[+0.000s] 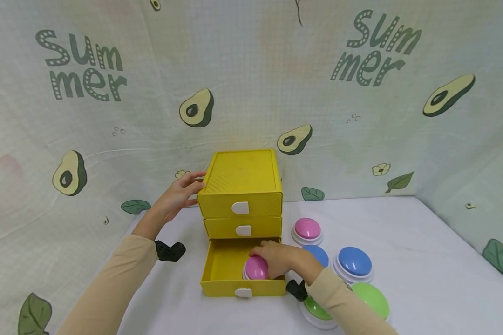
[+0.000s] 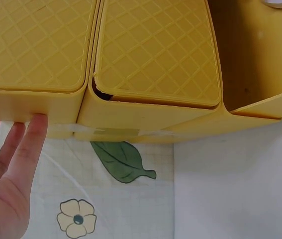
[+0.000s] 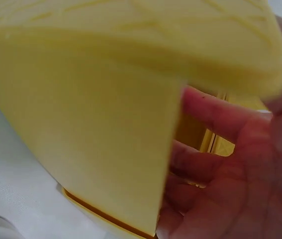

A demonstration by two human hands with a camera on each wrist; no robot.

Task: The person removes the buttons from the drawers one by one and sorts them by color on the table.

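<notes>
A yellow chest of drawers (image 1: 242,204) stands in the middle, its bottom drawer (image 1: 222,260) pulled out and the two above shut. My left hand (image 1: 180,193) rests with straight fingers against the chest's left side; in the left wrist view its fingertips (image 2: 39,124) touch the upper part. Inside the bottom drawer, toward the right, my right hand (image 1: 276,258) grips a pink push button (image 1: 256,268) with a white rim. In the right wrist view the drawer's yellow wall (image 3: 86,129) hides the button and part of that hand (image 3: 230,179).
Right of the chest, another pink button (image 1: 308,228) stands at the back. Two blue buttons (image 1: 355,261) and two green buttons (image 1: 370,300) sit nearer, partly behind my right forearm. A printed cloth (image 1: 243,60) hangs behind the white table (image 1: 402,242).
</notes>
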